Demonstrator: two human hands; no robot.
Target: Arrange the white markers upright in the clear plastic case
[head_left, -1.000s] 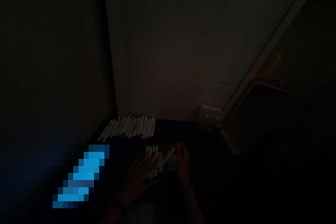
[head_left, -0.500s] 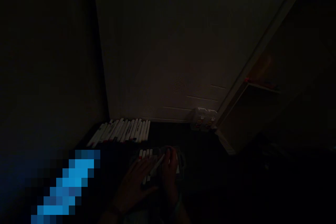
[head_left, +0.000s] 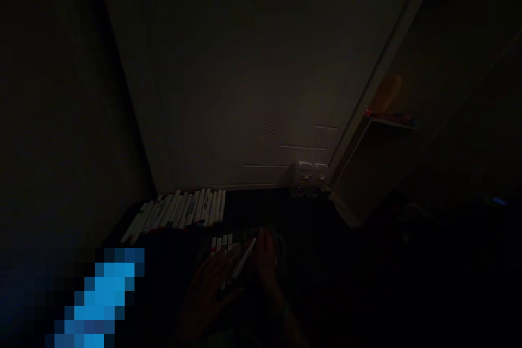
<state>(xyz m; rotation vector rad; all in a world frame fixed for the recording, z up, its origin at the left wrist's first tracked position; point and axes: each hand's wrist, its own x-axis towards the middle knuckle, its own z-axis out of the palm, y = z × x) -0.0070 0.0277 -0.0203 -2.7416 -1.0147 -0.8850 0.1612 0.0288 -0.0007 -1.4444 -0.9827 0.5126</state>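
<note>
My left hand (head_left: 212, 283) lies flat with fingers stretched over several white markers (head_left: 222, 242) in a row, their upper ends showing past the fingertips. One tilted white marker (head_left: 244, 258) lies between my two hands. The curled fingers of my right hand (head_left: 264, 255) are closed at that marker's upper end; darkness hides the exact grip. Under both hands is a clear plastic case (head_left: 281, 244), its edge faintly visible on the right.
A row of white markers (head_left: 183, 209) lies on the dark surface by the wall. Two clear containers (head_left: 309, 179) stand against the wall (head_left: 228, 92), back right. Further right is a shelf unit (head_left: 375, 157) with an orange item (head_left: 387, 92) on top. A blurred blue patch (head_left: 104, 288) is lower left.
The view has shifted, so the wall and containers sit further left. The marker between my hands is tilted more steeply. My left hand stays flat; my right forearm angles further right.
</note>
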